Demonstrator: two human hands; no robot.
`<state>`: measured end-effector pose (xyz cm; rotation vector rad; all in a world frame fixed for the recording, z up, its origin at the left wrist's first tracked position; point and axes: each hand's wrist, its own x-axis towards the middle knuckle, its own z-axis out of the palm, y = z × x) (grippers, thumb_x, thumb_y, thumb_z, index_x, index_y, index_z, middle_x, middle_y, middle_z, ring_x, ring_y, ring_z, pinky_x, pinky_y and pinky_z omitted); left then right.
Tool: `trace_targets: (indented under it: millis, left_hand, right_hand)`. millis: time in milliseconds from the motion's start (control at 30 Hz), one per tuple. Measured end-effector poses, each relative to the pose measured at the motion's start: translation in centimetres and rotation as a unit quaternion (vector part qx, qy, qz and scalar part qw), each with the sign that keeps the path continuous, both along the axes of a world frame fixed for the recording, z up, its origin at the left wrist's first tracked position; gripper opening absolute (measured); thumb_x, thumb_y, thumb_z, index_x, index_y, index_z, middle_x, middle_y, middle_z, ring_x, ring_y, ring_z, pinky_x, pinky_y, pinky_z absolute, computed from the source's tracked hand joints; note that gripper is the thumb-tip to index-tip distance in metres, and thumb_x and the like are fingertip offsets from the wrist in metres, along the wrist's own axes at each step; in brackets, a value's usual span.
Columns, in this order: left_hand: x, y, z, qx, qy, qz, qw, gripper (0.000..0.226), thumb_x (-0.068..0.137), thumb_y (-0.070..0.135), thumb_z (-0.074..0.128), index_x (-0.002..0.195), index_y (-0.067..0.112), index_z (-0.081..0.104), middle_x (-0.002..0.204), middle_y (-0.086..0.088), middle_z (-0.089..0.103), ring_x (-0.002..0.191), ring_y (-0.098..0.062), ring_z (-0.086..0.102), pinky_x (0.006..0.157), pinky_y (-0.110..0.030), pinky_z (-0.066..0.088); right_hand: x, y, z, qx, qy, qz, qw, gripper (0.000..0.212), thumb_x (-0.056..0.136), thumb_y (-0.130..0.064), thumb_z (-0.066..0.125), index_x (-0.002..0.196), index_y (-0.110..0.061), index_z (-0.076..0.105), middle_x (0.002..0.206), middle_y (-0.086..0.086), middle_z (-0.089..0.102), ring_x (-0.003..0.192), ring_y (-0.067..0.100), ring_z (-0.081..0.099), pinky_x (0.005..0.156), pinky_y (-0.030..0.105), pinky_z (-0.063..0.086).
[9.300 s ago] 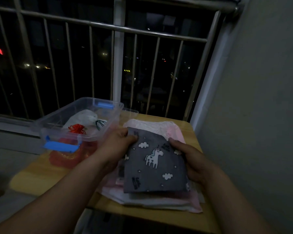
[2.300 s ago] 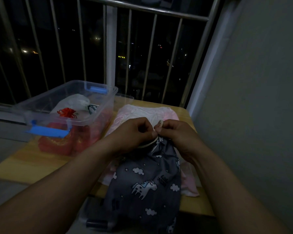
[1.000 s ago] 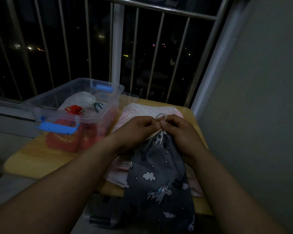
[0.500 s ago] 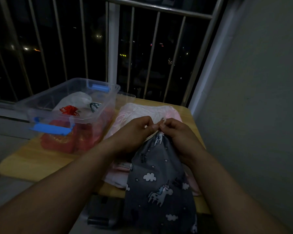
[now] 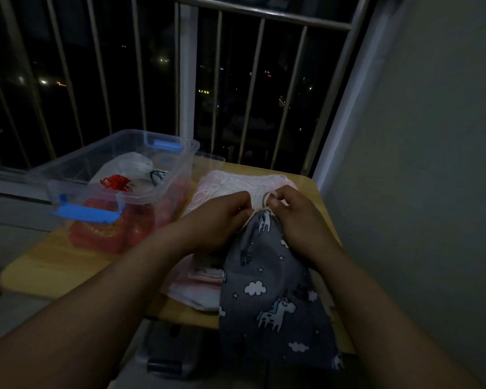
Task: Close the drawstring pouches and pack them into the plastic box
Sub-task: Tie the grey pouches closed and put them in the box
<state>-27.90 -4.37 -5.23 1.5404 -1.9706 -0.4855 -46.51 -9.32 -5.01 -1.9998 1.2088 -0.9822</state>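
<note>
Left hand (image 5: 222,220), right hand (image 5: 299,220): fingers curled, both pinching gathered neck of grey unicorn pouch (image 5: 270,299). Pouch body drapes over table (image 5: 54,262) near edge, toward right corner.

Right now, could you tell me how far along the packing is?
Done: white and red pouches lie in the clear plastic box. In hand: left hand and right hand pinch the cord at the gathered mouth of the grey unicorn-print pouch. Left: boxing it, then the pink-and-white pouches stacked on the wooden table.
</note>
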Motion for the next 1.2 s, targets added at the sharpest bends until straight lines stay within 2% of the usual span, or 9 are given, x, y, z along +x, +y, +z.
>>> trace_targets:
  millis: [100,200,333,433,600,700,867,1033,1200]
  left_hand:
    - [1.3,-0.2,-0.2,-0.063,-0.076,0.016,0.995,0.020,0.106,0.029,0.050,0.087,0.028,0.043,0.072,0.008,0.055,0.065,-0.013,0.056,0.056,-0.030,0.043]
    - [1.6,-0.5,-1.0,-0.090,-0.023,0.056,0.994,0.021,0.104,0.034,0.054,0.085,0.027,0.048,0.073,0.009,0.057,0.070,-0.013,0.058,0.064,-0.034,0.047]
    - [-0.2,0.6,-0.1,0.122,0.226,0.067,0.964,0.051,0.102,0.063,0.042,0.105,0.021,0.070,0.099,0.003,0.075,0.092,-0.016,0.071,0.085,-0.035,0.055]
    - [-0.7,0.9,-0.2,0.157,0.239,0.021,0.958,0.046,0.097,0.060,0.057,0.090,0.018,0.074,0.088,0.004,0.078,0.079,-0.009,0.072,0.074,-0.027,0.056]
    - [-0.4,-0.4,-0.9,0.031,0.274,0.103,0.956,0.021,0.100,0.031,0.065,0.081,0.022,0.069,0.076,0.009,0.075,0.072,-0.008,0.072,0.065,-0.025,0.055]
    - [0.4,-0.8,-0.9,0.037,0.312,0.126,0.941,0.017,0.098,0.034,0.065,0.097,0.018,0.072,0.091,-0.004,0.078,0.089,-0.027,0.076,0.086,-0.050,0.061]
    - [0.8,0.0,-0.4,0.173,0.424,-0.009,0.889,0.025,0.101,0.010,0.061,0.125,0.016,0.066,0.113,-0.012,0.077,0.103,-0.030,0.074,0.090,-0.043,0.061]
    - [0.4,-0.6,-0.8,0.145,0.481,0.062,0.862,0.017,0.096,0.003,0.059,0.101,0.012,0.073,0.093,-0.017,0.074,0.080,-0.030,0.070,0.069,-0.033,0.059]
    - [0.3,-0.6,-0.8,0.188,0.541,0.044,0.819,0.040,0.100,0.028,0.047,0.094,0.004,0.078,0.101,-0.021,0.076,0.092,-0.037,0.073,0.080,-0.046,0.062]
  right_hand:
    - [-0.4,0.0,0.8,0.066,-0.005,0.037,0.997,0.023,0.104,-0.043,0.055,0.088,-0.029,0.065,0.091,-0.002,0.073,0.084,0.015,0.068,0.074,0.034,0.050]
    - [0.2,0.1,0.7,0.098,-0.032,0.043,0.994,0.023,0.104,-0.037,0.057,0.087,-0.026,0.067,0.088,0.002,0.075,0.081,0.016,0.069,0.073,0.034,0.051]
    - [-0.1,-0.9,0.5,0.060,-0.082,-0.010,0.995,0.026,0.103,-0.041,0.058,0.082,-0.028,0.066,0.102,0.010,0.071,0.094,0.032,0.069,0.083,0.049,0.057]
    - [-0.2,-1.7,0.6,0.076,-0.130,-0.019,0.988,0.029,0.104,-0.040,0.058,0.083,-0.023,0.067,0.095,0.010,0.072,0.088,0.028,0.069,0.075,0.042,0.055]
    - [-1.6,-1.4,0.8,0.338,-0.225,0.110,0.907,0.044,0.100,-0.039,0.062,0.132,-0.008,0.064,0.126,0.014,0.073,0.115,0.030,0.071,0.095,0.041,0.058]
    - [-2.9,-1.2,0.6,0.346,-0.139,0.136,0.918,0.041,0.090,-0.024,0.076,0.119,0.003,0.068,0.124,0.025,0.071,0.115,0.038,0.068,0.106,0.053,0.052]
    - [-3.2,-2.4,-0.1,0.239,-0.182,0.050,0.952,0.008,0.094,-0.011,0.072,0.101,-0.008,0.071,0.106,0.022,0.076,0.096,0.039,0.072,0.093,0.053,0.057]
    - [-3.4,-3.0,-0.8,0.204,-0.219,0.043,0.953,0.028,0.099,0.002,0.055,0.087,-0.017,0.073,0.091,0.017,0.074,0.082,0.031,0.069,0.076,0.040,0.055]
    - [-3.0,-2.9,-0.8,0.257,-0.346,0.023,0.902,0.028,0.091,0.006,0.039,0.075,-0.004,0.059,0.077,0.017,0.061,0.071,0.026,0.058,0.063,0.031,0.051]
